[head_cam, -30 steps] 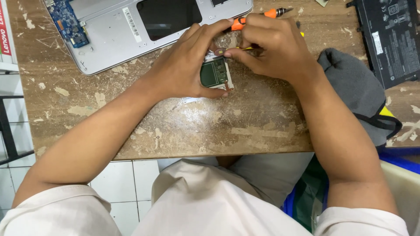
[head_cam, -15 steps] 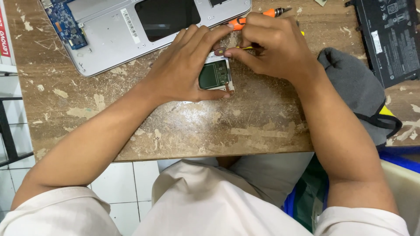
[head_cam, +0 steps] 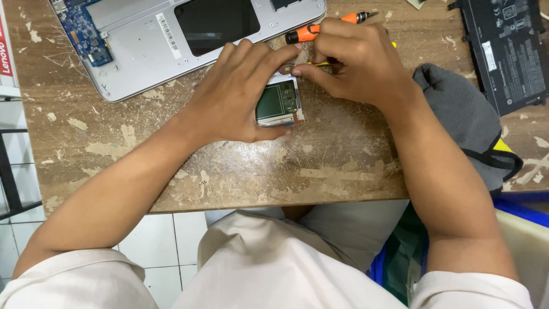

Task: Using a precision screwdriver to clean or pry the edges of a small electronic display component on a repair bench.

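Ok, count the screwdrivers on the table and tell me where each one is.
1 is clearly visible: an orange-handled screwdriver lying beyond the right hand, beside the opened laptop base. A thin yellow tool pinched in that hand may be a second; it is mostly hidden.

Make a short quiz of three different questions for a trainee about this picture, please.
1. True or false: the left hand rests on the small green circuit board.
2. Which lies behind the right hand? A: an orange screwdriver; B: a hammer.
3. Fill in: the black battery pack lies at the table's far ____ corner.

Key: 1 true; 2 A; 3 right.
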